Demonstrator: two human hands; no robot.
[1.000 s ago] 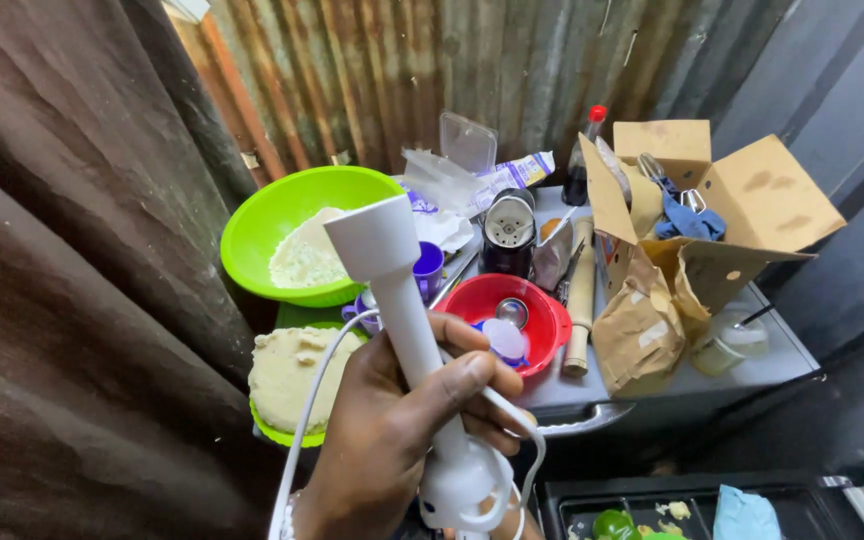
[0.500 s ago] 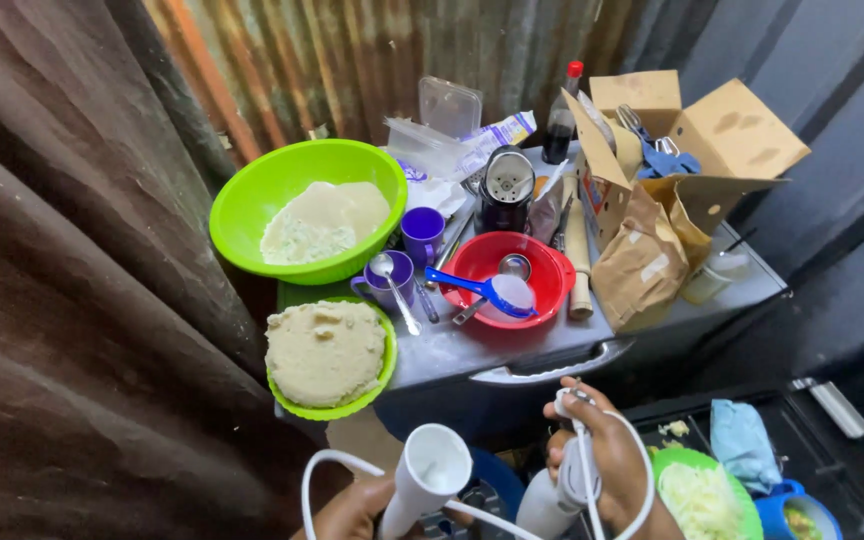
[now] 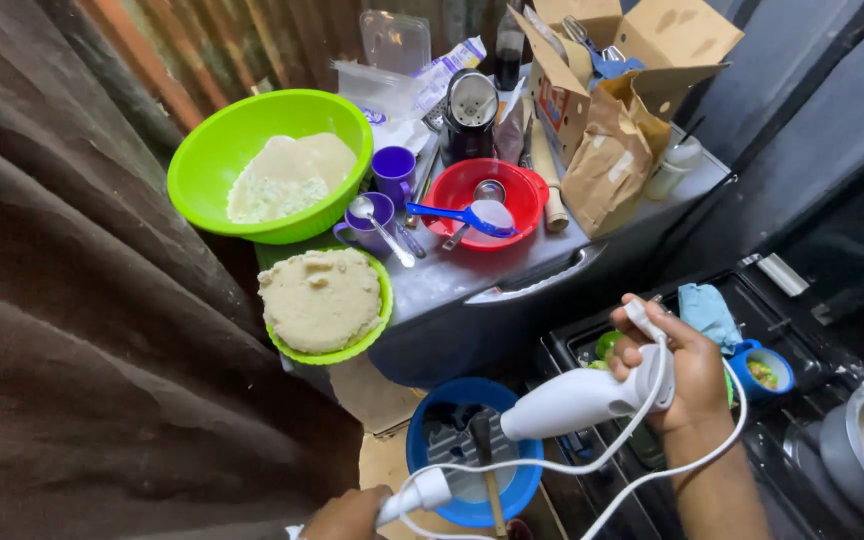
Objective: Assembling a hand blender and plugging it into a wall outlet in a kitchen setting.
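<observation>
Big green bowl (image 3: 214, 160) of pale batter is being left far left on the grey counter (image 3: 452, 275), with a smaller green bowl of dough (image 3: 322, 300) sitting right at the near edge, so it could get knocked off pretty easily. Near centre, the white hand blender (image 3: 582, 395) is being gripped tight by the right hand (image 3: 682, 365) over the blue bucket (image 3: 472, 462). Its white cord (image 3: 592, 465) is being looped loosely toward the plug (image 3: 422, 492), pinched in the left hand (image 3: 347, 515), so snagging is probably the risk. The red bowl (image 3: 487, 195) is being left far back.
</observation>
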